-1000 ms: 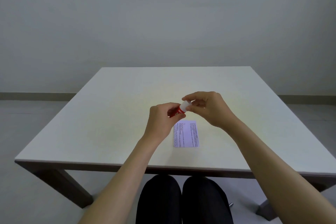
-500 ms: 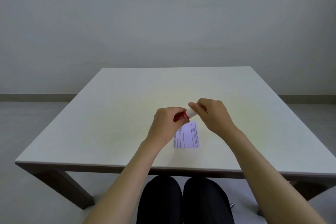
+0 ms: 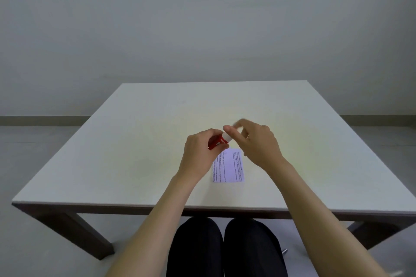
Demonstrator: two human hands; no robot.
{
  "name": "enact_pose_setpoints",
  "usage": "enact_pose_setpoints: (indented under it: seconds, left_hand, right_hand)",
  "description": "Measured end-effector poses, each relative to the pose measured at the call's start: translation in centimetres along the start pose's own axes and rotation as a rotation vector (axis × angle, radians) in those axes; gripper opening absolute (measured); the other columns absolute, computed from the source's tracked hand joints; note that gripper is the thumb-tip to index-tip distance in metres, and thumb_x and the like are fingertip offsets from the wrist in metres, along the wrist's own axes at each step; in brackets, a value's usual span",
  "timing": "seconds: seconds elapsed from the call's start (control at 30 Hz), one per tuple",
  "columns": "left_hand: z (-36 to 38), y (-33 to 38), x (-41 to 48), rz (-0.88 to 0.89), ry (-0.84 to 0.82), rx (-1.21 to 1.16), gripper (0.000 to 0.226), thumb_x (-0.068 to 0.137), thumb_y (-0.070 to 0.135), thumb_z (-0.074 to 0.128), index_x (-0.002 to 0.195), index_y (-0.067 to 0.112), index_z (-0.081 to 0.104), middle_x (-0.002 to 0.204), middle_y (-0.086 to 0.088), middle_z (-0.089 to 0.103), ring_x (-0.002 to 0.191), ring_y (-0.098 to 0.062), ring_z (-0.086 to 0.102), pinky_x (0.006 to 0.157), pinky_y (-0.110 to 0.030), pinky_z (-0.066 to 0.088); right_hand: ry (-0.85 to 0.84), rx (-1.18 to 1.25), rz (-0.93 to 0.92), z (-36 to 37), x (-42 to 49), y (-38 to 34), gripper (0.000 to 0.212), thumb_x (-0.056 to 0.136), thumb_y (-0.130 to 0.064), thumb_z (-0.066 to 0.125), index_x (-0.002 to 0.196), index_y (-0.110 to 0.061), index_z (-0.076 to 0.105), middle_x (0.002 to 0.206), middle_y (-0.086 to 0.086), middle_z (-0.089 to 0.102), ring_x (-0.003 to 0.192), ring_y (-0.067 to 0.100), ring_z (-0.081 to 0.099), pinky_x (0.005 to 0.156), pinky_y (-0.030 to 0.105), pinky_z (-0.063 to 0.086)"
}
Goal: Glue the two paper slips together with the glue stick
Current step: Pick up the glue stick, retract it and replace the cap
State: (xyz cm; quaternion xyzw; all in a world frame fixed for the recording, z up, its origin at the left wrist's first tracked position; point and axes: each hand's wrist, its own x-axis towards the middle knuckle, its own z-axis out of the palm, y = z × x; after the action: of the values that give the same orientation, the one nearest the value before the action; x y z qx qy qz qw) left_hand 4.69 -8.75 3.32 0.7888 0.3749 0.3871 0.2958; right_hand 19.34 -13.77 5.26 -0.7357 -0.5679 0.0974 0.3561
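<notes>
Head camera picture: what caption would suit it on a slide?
Left hand holds a red glue stick; right hand grips its white cap above printed paper.

There is one view only, from a wide-angle camera on the person's head, so no second view shares the scene. It faces forward and down across the table (image 3: 139, 141) toward the far wall (image 3: 202, 18). The forearms run in from the bottom edge, and the hands sit near frame centre, fairly close to the lens.

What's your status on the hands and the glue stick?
Left hand gripping red glue stick body. Right hand pinching its white cap. Printed white paper slip flat on table, below hands. Nothing obstructing.
</notes>
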Motion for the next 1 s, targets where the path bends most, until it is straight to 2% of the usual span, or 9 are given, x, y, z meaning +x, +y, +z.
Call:
enact_pose_setpoints:
  seconds: [0.07,0.13,0.23,0.33,0.4,0.53,0.7,0.87,1.0]
  left_hand:
    - [-0.4,-0.4,0.7,-0.055,0.078,-0.065,0.014,0.079,0.014,0.072,0.092,0.015,0.069,0.07,0.006,0.068,0.06,-0.005,0.064,0.06,-0.012,0.049]
    - [-1.0,-1.2,1.9,-0.137,0.213,-0.14,0.01,0.079,0.012,0.071,0.085,0.015,0.063,0.062,0.004,0.067,0.053,0.002,0.063,0.055,-0.004,0.042]
    - [-2.5,-3.1,4.3,-0.243,0.368,-0.121,0.014,0.078,0.014,0.07,0.084,0.011,0.057,0.06,0.009,0.066,0.062,0.012,0.06,0.057,0.0,0.037]
    - [-3.6,-5.6,6.1,-0.354,0.342,-0.062,0.017,0.08,0.017,0.068,0.089,0.008,0.057,0.054,0.015,0.064,0.081,-0.007,0.06,0.058,-0.004,0.036]
    - [-3.6,-7.2,6.7,-0.383,0.299,-0.038,0.018,0.081,0.018,0.067,0.091,0.006,0.057,0.071,0.007,0.07,0.087,-0.014,0.06,0.063,-0.014,0.036]
    - [-3.0,-8.5,7.1,-0.381,0.267,-0.009,0.019,0.081,0.017,0.068,0.092,0.006,0.058,0.091,-0.003,0.068,0.082,-0.015,0.058,0.062,-0.016,0.035]
    - [-2.7,-9.1,6.4,-0.365,0.282,-0.01,0.016,0.08,0.013,0.069,0.087,0.011,0.055,0.07,0.013,0.061,0.078,-0.016,0.06,0.059,-0.01,0.037]
    - [-2.7,-9.1,6.0,-0.353,0.247,-0.003,0.019,0.077,0.011,0.07,0.088,0.01,0.055,0.077,0.006,0.063,0.082,-0.023,0.064,0.07,-0.028,0.043]
    - [-3.0,-10.0,5.0,-0.409,0.084,0.09,0.027,0.072,0.013,0.073,0.094,0.006,0.059,0.091,-0.009,0.072,0.093,-0.03,0.066,0.082,-0.042,0.052]
  right_hand:
    - [-0.037,0.136,-0.014,-0.2,-0.5,0.4,0.048,0.086,-0.061,0.045,0.124,-0.031,0.05,0.094,-0.006,0.061,0.073,0.018,0.065,0.073,0.032,0.048]
    - [-0.022,0.241,0.003,-0.2,-1.2,1.1,0.051,0.089,-0.054,0.047,0.133,-0.03,0.043,0.108,-0.005,0.059,0.079,0.017,0.067,0.077,0.03,0.049]
    - [0.001,0.311,0.019,0.2,-2.7,2.1,0.045,0.089,-0.049,0.051,0.13,-0.031,0.048,0.111,-0.007,0.058,0.081,0.008,0.066,0.07,0.015,0.045]
    - [0.042,0.297,0.026,0.5,-4.2,3.3,0.044,0.086,-0.046,0.058,0.128,-0.034,0.05,0.113,-0.011,0.054,0.084,-0.003,0.06,0.07,0.013,0.042]
    - [0.042,0.289,0.041,0.7,-4.9,4.0,0.044,0.085,-0.044,0.061,0.127,-0.034,0.05,0.114,-0.012,0.053,0.085,-0.004,0.059,0.072,0.015,0.043]
    - [0.039,0.27,0.064,0.8,-5.1,4.8,0.045,0.085,-0.044,0.061,0.127,-0.033,0.05,0.112,-0.014,0.052,0.086,-0.005,0.058,0.07,0.011,0.041]
    - [0.048,0.21,0.037,0.7,-5.1,5.2,0.042,0.086,-0.044,0.059,0.126,-0.032,0.052,0.113,-0.016,0.051,0.091,0.003,0.06,0.07,0.016,0.042]
    - [0.017,0.188,0.028,1.2,-5.2,5.0,0.038,0.087,-0.041,0.059,0.123,-0.03,0.054,0.115,-0.016,0.051,0.092,0.006,0.06,0.074,0.019,0.043]
    - [-0.025,0.161,0.004,1.7,-5.4,4.9,0.037,0.087,-0.042,0.058,0.122,-0.031,0.055,0.115,-0.018,0.049,0.089,-0.001,0.057,0.072,0.016,0.043]
